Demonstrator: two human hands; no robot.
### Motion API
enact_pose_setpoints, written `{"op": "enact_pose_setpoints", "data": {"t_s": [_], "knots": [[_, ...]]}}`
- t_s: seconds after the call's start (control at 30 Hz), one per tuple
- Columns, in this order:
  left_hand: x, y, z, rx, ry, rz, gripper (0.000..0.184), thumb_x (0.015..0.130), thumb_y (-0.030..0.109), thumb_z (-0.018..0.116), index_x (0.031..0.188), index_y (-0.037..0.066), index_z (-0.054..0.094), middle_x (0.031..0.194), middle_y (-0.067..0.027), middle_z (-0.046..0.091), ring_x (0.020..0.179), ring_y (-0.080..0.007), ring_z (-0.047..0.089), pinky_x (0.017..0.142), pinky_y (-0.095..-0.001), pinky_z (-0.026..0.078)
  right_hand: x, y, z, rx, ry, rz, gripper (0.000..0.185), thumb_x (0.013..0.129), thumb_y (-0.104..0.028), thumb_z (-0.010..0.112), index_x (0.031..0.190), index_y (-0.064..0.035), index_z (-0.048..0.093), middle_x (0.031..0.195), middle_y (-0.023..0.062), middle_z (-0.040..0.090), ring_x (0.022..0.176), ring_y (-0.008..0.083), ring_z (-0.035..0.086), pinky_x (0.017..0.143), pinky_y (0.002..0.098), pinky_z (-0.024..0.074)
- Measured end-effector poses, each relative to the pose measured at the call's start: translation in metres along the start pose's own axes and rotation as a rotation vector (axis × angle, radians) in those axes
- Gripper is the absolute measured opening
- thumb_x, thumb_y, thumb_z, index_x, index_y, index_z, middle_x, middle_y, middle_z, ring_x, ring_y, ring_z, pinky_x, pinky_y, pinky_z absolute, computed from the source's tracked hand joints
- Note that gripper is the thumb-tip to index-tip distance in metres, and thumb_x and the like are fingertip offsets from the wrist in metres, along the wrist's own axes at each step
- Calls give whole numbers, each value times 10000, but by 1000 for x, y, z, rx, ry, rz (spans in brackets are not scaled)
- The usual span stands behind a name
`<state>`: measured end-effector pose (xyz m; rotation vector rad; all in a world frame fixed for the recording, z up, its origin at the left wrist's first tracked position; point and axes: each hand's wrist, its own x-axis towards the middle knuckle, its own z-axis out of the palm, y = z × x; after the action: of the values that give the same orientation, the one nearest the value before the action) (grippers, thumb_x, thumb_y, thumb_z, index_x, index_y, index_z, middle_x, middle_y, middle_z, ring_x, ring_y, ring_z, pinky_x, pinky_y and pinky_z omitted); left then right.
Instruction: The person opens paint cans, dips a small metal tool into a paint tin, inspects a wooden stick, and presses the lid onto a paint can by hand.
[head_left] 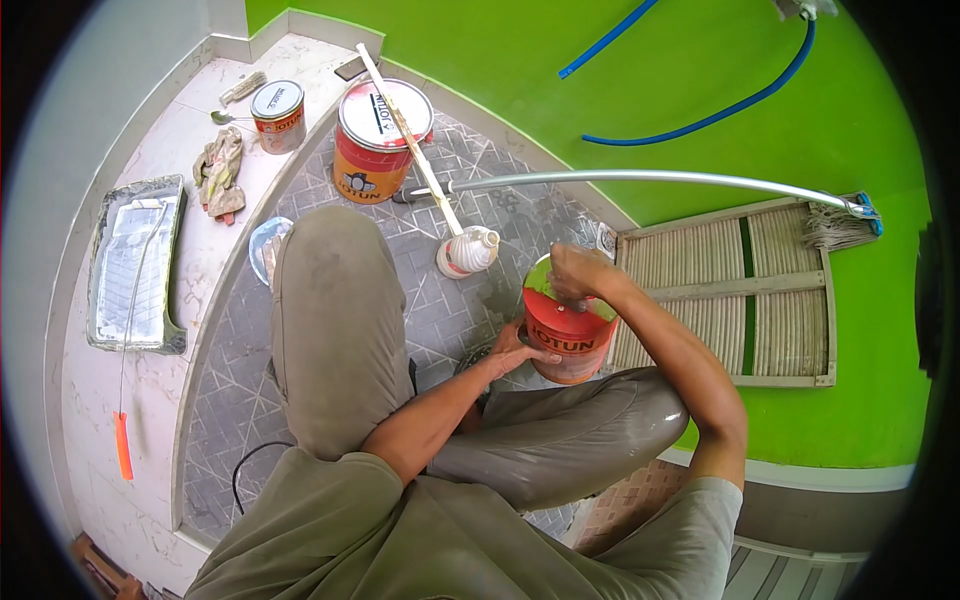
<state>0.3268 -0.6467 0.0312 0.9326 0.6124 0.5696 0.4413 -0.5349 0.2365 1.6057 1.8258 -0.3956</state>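
A red JOTUN paint can (568, 345) stands in front of my folded leg, with green paint around its upper rim and wall. My left hand (515, 355) grips the can low on its left side, thumb across the front. Over the can's open top, my right hand (582, 274) is closed in a fist. Whatever it may hold is hidden by the fingers and the can. Just left of the can sits a white plastic bottle (468, 253) with a ribbed neck.
A large JOTUN bucket (368, 165) has a long stick (412, 145) leaning across it. On the marble ledge lie a small paint can (279, 128), gloves (219, 175) and a roller tray (135, 290). A long-handled brush (840, 222) and slatted panel (720, 300) rest against the green wall.
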Motion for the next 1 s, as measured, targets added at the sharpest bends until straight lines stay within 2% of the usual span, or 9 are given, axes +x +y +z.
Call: {"op": "enact_pose_setpoints", "data": {"t_s": [0.1, 0.3, 0.6, 0.7, 0.8, 0.9, 1.0], "knots": [[1, -2, 0, -14, -11, -5, 1225, 483, 387, 1042, 1496, -22, 489, 1482, -202, 575, 1412, -329, 516, 1211, -436, 391, -1, -3, -1, 64, 34, 47, 366, 640, -72, 818, 944, 84, 688, 929, 315, 739, 925, 427, 767, 744, 503, 615], [1, -1, 0, 0, -7, -15, 1217, 485, 387, 1042, 1490, -23, 492, 1476, -202, 579, 1412, -328, 516, 1212, -434, 392, -1, -1, 0, -67, 6, -44, 425, 600, -59, 837, 965, 86, 673, 900, 293, 740, 900, 438, 767, 716, 497, 617], [1, 0, 0, 4, -20, -13, 1211, 496, 380, 1039, 1489, -36, 486, 1472, -208, 581, 1406, -330, 523, 1211, -435, 394, -4, -5, -5, -16, -11, 1, 483, 626, -68, 834, 1041, 92, 646, 977, 285, 741, 952, 430, 760, 783, 509, 609], [-2, 4, 0, -4, -22, -15, 1207, 501, 377, 1038, 1490, -36, 484, 1472, -211, 580, 1406, -331, 523, 1211, -435, 394, -5, -7, -7, 16, -13, 31, 468, 647, -82, 822, 1042, 91, 640, 986, 287, 740, 961, 430, 758, 784, 510, 608], [-4, 6, 0, -14, -20, -22, 1205, 504, 370, 1037, 1493, -37, 482, 1475, -213, 577, 1408, -333, 520, 1212, -435, 394, -6, -5, -7, -65, -35, -45, 441, 677, -98, 803, 1039, 91, 634, 976, 290, 737, 955, 440, 756, 784, 511, 605], [-2, 4, 0, -1, -17, -18, 1207, 506, 366, 1038, 1497, -36, 478, 1481, -214, 573, 1412, -333, 516, 1214, -436, 391, -4, -5, -6, 1, -36, 17, 425, 691, -110, 800, 1029, 87, 635, 978, 292, 733, 940, 447, 754, 784, 515, 603], [-1, 0, 0, 7, -17, -20, 1212, 506, 361, 1038, 1502, -35, 474, 1488, -214, 568, 1415, -335, 512, 1216, -436, 390, 0, 1, 3, 2, 16, -8, 424, 706, -125, 795, 1035, 87, 633, 978, 296, 731, 931, 454, 752, 785, 521, 602]]}}
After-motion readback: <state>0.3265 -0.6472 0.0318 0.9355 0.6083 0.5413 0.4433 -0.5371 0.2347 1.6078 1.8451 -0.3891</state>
